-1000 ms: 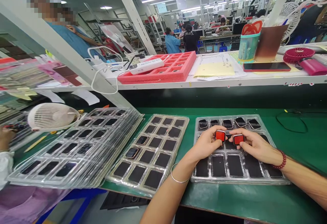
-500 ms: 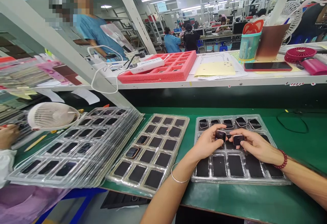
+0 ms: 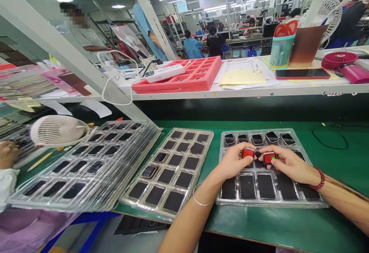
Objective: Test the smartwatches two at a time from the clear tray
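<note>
Over a clear plastic tray (image 3: 250,203), my left hand (image 3: 234,160) pinches a smartwatch body (image 3: 248,153) whose lit screen is red. Close beside it, my right hand (image 3: 291,165) grips a second smartwatch body (image 3: 268,158), its screen red with a small green patch. Neither watch has a strap. Several dark-screened watch bodies (image 3: 257,140) lie in the tray's back row, and the front row shows bare black pockets. Part of the middle row is hidden under my hands.
Left of my hands lies another tray (image 3: 184,137) with two watch bodies (image 3: 150,171) among black pockets. Further left rises a stack of filled trays (image 3: 115,168) and a white fan (image 3: 59,130). A shelf above holds a red foam tray (image 3: 178,85) and a phone (image 3: 302,74).
Both watch screens have gone from dark to red, the right one with a green patch. My hands have barely moved. In the background, a person in blue has moved right, behind the post.
</note>
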A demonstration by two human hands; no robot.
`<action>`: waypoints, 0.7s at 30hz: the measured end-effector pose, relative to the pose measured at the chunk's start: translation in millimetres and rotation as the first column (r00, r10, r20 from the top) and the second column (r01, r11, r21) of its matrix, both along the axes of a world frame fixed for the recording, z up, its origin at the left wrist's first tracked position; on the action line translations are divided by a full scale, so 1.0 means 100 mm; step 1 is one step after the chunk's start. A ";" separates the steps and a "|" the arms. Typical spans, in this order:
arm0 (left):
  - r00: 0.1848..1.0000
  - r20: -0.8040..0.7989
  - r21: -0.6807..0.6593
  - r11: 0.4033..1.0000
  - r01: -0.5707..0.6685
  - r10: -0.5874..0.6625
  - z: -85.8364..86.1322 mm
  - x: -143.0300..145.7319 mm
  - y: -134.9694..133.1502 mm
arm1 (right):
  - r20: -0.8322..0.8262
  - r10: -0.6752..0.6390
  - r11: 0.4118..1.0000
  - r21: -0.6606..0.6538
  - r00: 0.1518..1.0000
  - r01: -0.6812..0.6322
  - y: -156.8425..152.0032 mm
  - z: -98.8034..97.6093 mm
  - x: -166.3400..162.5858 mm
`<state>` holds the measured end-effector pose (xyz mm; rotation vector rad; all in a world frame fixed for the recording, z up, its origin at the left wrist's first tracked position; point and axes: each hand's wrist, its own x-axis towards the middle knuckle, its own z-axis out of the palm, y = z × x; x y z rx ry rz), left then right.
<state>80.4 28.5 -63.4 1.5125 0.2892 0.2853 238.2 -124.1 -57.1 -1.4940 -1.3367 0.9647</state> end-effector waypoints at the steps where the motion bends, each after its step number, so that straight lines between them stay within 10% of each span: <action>1: 1.000 0.000 -0.007 1.000 0.004 -0.004 0.01 0.00 0.00 | 0.000 -0.002 1.000 0.001 1.000 0.002 0.00 0.00 0.00; 21: 0.999 0.011 -0.029 0.998 -0.048 0.048 0.05 0.00 0.01 | -0.157 -0.008 0.999 -0.047 0.988 0.001 -0.02 0.01 0.01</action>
